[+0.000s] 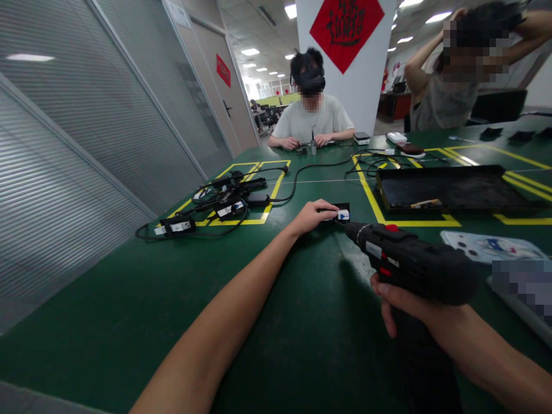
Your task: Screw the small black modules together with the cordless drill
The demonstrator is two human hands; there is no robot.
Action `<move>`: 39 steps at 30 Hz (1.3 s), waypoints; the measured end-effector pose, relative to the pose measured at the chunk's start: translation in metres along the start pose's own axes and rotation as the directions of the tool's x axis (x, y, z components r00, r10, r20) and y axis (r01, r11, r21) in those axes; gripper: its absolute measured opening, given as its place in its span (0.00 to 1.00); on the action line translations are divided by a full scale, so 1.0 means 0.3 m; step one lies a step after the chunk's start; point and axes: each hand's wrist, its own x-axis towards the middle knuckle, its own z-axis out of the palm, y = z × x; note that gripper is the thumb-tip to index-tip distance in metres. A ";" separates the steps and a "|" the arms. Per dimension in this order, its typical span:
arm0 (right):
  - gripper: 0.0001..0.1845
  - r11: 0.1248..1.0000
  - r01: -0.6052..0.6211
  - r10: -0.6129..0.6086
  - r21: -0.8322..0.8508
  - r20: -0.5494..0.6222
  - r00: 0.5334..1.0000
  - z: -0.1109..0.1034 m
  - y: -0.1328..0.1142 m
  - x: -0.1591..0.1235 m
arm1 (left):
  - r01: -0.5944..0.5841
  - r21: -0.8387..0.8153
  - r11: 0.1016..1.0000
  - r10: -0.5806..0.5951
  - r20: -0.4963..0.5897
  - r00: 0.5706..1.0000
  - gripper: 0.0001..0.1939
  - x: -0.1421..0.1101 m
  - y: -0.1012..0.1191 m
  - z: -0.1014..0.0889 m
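Note:
My left hand (311, 215) reaches across the green table (302, 322) and grips a small black adapter (340, 214) with a white and blue label, pinning it to the tabletop. My right hand (403, 302) is wrapped round the handle of a black electric screwdriver (409, 261) with red buttons. The tool's tip points at the adapter and touches or nearly touches it.
A pile of black adapters and cables (224, 198) lies at the left inside yellow tape. A black tray (448, 190) sits at the right, with a printed sheet (487, 246) nearer me. One person sits working at the far end; another stands at the back right.

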 end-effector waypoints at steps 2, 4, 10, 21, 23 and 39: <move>0.17 1.000 0.000 0.000 0.020 -0.010 1.000 0.003 0.001 0.001 | 0.001 -0.006 1.000 -0.001 -0.001 1.000 0.15 -0.001 0.000 0.000; 0.18 0.999 0.011 -0.011 0.035 -0.002 1.000 0.007 -0.004 0.000 | -0.002 -0.012 1.000 0.002 -0.007 1.000 0.15 -0.002 -0.001 0.001; 0.16 0.999 0.037 -0.036 0.020 -0.019 0.999 0.015 -0.014 -0.002 | 0.010 -0.022 1.000 -0.010 -0.015 1.000 0.15 -0.001 0.003 0.001; 0.12 0.998 0.042 -0.040 -0.055 0.031 0.999 -0.004 0.012 0.010 | -0.001 -0.018 1.000 0.000 -0.009 1.000 0.15 -0.001 0.004 0.000; 0.09 0.994 0.033 -0.029 -0.105 0.036 0.999 -0.005 0.012 0.010 | -0.007 -0.019 1.000 0.007 -0.005 1.000 0.15 -0.001 0.004 -0.001; 0.09 0.995 0.044 -0.042 -0.091 0.022 0.999 -0.004 0.012 0.009 | -0.007 -0.022 1.000 0.007 0.003 1.000 0.15 0.000 0.009 -0.003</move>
